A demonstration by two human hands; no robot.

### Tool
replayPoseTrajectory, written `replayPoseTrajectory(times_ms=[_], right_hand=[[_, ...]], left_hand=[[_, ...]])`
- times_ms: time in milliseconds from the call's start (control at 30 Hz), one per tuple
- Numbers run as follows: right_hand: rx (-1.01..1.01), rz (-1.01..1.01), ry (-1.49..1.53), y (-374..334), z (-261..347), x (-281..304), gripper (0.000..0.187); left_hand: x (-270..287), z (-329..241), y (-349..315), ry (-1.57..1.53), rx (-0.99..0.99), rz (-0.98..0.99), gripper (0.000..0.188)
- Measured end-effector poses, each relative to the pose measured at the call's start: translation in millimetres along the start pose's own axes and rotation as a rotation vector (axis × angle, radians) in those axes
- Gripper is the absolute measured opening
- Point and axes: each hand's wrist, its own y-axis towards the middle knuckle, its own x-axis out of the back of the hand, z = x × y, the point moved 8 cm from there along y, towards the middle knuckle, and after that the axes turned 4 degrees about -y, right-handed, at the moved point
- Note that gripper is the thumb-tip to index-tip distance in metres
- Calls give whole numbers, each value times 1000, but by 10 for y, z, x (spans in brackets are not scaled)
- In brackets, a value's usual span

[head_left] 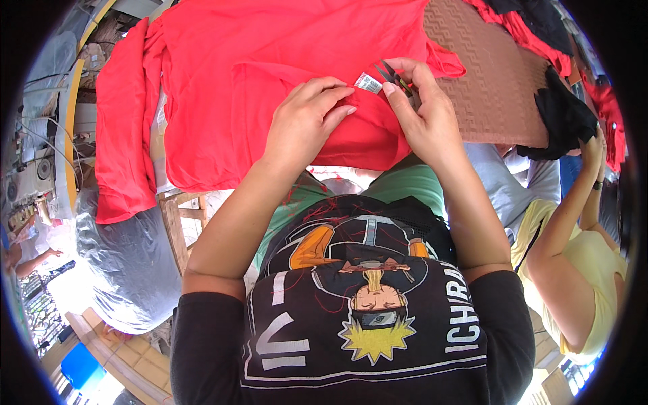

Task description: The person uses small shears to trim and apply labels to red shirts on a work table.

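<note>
A red garment (223, 40) is spread over the table in front of me and hangs down over its near edge. My left hand (304, 118) rests on it, with fingertips and thumb closed on a bit of the red cloth. Just right of those fingertips, a small white label (368, 83) with dark print stands out from the cloth. My right hand (432, 111) holds a pair of dark thread snips (401, 79) between thumb and fingers. Their pointed blades are parted and lie next to the label. The snips' handles are partly hidden in my palm.
Brown patterned cloth (496, 74) covers the table's right side. At the right, a person in a yellow top (580, 270) handles black cloth (563, 115). A plastic-wrapped bundle (125, 263) stands at my left by a wooden frame (182, 216). Loose red threads lie on my lap.
</note>
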Motion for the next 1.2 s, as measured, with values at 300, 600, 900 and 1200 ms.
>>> replayPoseTrajectory(times_ms=[300,600,900,1200], right_hand=[[-128,229,122,-70,-276,-283,22],[-145,229,185,-67,-333,-299,20],[-8,265,17,-95,-149,-303,20],[147,241,-373,-69,63,-376,17]], left_hand=[[-88,1,112,137,-35,47,17],[-63,231,160,-77,338,143,17],[-74,297,161,-151,380,161,19],[-72,322,146,-220,396,152,19]])
